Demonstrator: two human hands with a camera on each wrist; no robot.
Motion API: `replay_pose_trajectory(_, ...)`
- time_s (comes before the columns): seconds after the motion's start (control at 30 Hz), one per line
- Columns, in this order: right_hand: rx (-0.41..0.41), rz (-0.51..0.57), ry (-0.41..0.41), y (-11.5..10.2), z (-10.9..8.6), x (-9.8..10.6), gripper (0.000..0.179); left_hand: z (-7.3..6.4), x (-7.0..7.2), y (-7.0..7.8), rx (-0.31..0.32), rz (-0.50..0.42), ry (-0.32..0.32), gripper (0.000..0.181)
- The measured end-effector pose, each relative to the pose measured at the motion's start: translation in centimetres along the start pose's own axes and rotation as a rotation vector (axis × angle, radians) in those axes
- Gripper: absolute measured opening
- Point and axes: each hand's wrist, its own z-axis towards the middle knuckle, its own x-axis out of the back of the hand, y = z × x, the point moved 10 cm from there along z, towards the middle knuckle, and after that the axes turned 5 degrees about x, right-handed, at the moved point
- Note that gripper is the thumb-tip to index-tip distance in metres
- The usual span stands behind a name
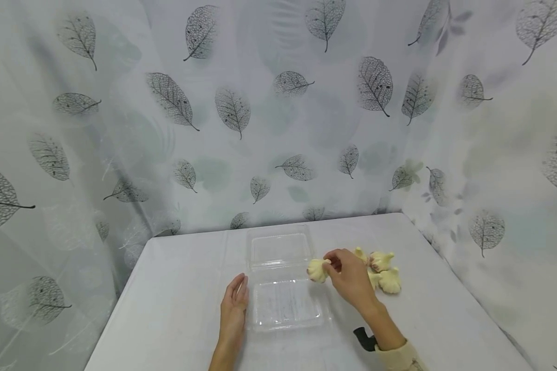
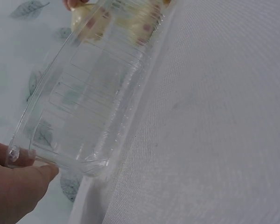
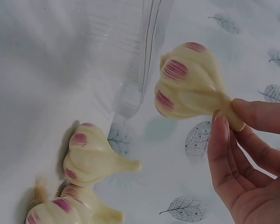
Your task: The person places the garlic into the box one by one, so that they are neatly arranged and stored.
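My right hand [image 1: 351, 281] pinches a garlic bulb [image 3: 189, 86] by its stem, thumb on one side and fingertips on the other. The bulb is cream with purple-pink streaks and hangs over the right edge of a clear plastic container [image 1: 288, 304]. The container lies unfolded, its hinged lid [image 1: 280, 250] spread flat behind the base. At the base's left side, my left hand [image 1: 233, 312] pinches the rim between thumb and fingers, as the left wrist view shows. Through the container's far wall, pale garlic shows in that view.
Several more garlic bulbs [image 1: 390, 281] lie grouped on the white table [image 1: 181, 299], right of the container. A black curved piece [image 1: 364, 339] shows beside my right wrist. A leaf-patterned curtain [image 1: 269, 118] hangs behind the table and along its sides.
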Motion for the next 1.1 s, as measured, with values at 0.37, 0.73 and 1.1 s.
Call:
replay_pose_trajectory(0.37,0.039,0.001,-0.013,-0.4,0.1,-1.7,0.015,0.0,0.0,0.0,-0.005,0.010,-0.005,0.051)
replay_pose_trajectory(0.73,0.058,0.027,-0.021,0.0,-0.1,-3.2,0.015,0.0,0.0,0.0,-0.011,-0.006,-0.004,0.051)
replay_pose_trajectory(1.1,0.097,0.005,-0.019,0.4,-0.2,-4.2,0.016,0.0,0.0,0.2,-0.008,0.005,0.008,0.051)
